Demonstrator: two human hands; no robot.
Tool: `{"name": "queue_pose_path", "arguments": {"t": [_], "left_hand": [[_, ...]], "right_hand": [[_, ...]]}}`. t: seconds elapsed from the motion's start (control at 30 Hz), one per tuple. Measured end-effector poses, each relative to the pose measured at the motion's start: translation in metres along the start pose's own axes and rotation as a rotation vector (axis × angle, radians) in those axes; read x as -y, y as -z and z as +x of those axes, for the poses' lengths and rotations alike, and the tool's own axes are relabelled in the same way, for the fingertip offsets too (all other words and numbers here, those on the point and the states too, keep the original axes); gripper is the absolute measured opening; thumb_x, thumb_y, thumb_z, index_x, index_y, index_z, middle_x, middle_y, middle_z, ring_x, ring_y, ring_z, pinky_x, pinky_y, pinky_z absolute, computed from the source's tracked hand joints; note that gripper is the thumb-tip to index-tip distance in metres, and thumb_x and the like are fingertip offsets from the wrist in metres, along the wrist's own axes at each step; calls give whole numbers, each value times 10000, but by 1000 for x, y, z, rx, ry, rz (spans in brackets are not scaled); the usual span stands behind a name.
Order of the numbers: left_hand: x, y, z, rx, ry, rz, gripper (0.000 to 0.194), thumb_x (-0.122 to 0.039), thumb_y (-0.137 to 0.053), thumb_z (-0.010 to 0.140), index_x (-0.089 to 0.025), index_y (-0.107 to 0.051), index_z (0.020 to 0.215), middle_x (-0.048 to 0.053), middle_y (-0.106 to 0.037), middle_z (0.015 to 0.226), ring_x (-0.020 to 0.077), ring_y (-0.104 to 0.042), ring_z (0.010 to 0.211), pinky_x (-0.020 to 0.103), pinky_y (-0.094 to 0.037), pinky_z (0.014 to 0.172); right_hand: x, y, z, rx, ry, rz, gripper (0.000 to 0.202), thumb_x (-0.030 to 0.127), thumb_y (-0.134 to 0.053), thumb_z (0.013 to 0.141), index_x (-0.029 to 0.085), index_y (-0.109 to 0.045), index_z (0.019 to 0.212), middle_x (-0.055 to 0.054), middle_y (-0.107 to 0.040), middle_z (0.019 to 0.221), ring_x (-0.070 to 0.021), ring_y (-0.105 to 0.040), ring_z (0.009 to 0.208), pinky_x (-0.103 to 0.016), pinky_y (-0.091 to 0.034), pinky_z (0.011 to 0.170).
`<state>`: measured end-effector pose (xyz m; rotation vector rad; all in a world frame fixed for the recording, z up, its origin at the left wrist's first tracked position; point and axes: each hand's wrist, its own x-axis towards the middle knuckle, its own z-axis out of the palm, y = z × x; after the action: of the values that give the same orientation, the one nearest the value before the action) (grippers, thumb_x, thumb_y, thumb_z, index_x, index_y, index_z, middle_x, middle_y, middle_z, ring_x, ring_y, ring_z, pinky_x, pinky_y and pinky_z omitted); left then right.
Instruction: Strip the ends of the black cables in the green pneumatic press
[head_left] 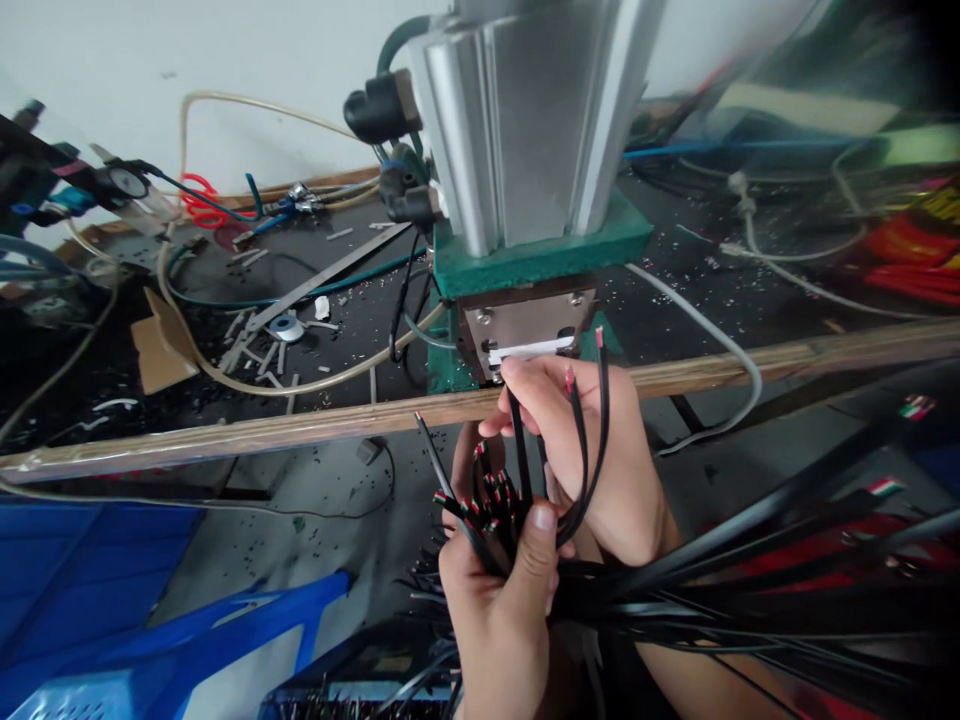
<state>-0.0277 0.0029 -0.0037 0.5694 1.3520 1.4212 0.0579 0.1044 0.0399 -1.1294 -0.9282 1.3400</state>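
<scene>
My left hand (495, 615) is closed around a bundle of black cables (491, 505), thumb laid across the front. Their cut ends fan upward, showing small red, green and white wire cores. Just above, my right hand (600, 455) pinches one black cable (519, 440) and holds its upper end at the lower edge of a metal plate (529, 325) on the press. That cable's tip is hidden behind my fingertips. Two cables with pinkish stripped ends (599, 340) curve up beside my right hand. More long black cables (712, 590) trail off to the right.
The press has a silver cylinder (529, 130) and green base plate (540, 245). Hoses, a tape roll (286, 328), a cardboard piece (161, 345) and scraps lie on the dark bench left of it. A wooden edge (225, 435) runs along the front. A blue stool (247, 625) stands below.
</scene>
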Motion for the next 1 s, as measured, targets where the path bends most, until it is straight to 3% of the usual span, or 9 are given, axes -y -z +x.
{"name": "queue_pose_path", "arguments": {"t": [0.1, 0.23, 0.43, 0.63, 0.7, 0.8, 0.87, 1.0], "left_hand": [[6, 6, 3, 65, 63, -78, 367, -515, -1000, 860, -194, -833, 800, 29, -721, 617, 59, -523, 437, 122, -371, 411], [18, 8, 3, 12, 59, -120, 423, -539, -1023, 824, -155, -848, 795, 40, -716, 600, 52, -530, 428, 122, -387, 405], [26, -3, -11, -112, 59, -141, 534, -597, -1086, 687, -138, -813, 691, -1, -633, 532, 24, -498, 414, 105, -373, 431], [25, -13, -20, -171, 51, -171, 581, -603, -1125, 588, -117, -815, 662, -4, -590, 497, 6, -448, 403, 91, -335, 426], [25, -14, -20, -181, 42, -190, 555, -597, -1125, 592, -139, -838, 717, -18, -583, 504, 13, -458, 401, 93, -341, 418], [27, -14, -20, -206, 36, -252, 540, -578, -1119, 627, -236, -876, 967, -35, -654, 567, 19, -471, 397, 92, -356, 416], [28, -12, -19, -219, 45, -283, 574, -579, -1109, 657, -264, -841, 1054, -12, -742, 643, 18, -487, 409, 79, -354, 423], [32, -8, -16, -194, 56, -246, 627, -553, -1125, 643, -188, -747, 986, -11, -732, 655, 2, -452, 399, 69, -304, 404]], "right_hand": [[-2, 2, -1, 25, 56, -19, 361, 505, -843, 958, 241, -747, 732, 12, -702, 655, -202, -754, 665, -205, -497, 491], [-5, 6, -5, 43, 156, -150, 480, 587, -718, 1034, 227, -750, 718, -29, -753, 641, -176, -650, 534, -236, -478, 454], [-7, 18, -21, 72, 332, -136, 429, 466, -687, 1079, 237, -811, 738, -43, -775, 724, -203, -693, 605, -325, -513, 557], [-13, 30, -24, 165, 467, -88, 360, 353, -680, 1099, 215, -815, 796, -40, -754, 743, -183, -710, 649, -311, -517, 604], [-15, 32, -23, 180, 509, -75, 339, 327, -688, 1101, 210, -807, 806, -39, -752, 745, -177, -712, 657, -298, -518, 602], [-16, 35, -22, 219, 557, -58, 325, 303, -696, 1097, 207, -798, 803, -43, -751, 738, -175, -696, 653, -299, -518, 615], [-20, 36, -22, 265, 519, 35, 370, 360, -714, 1091, 210, -781, 760, -44, -736, 704, -172, -660, 606, -302, -498, 582], [-37, 39, -21, 506, 160, 387, 599, 651, -701, 1052, 226, -670, 631, -6, -602, 564, -143, -509, 436, -290, -420, 450]]}}
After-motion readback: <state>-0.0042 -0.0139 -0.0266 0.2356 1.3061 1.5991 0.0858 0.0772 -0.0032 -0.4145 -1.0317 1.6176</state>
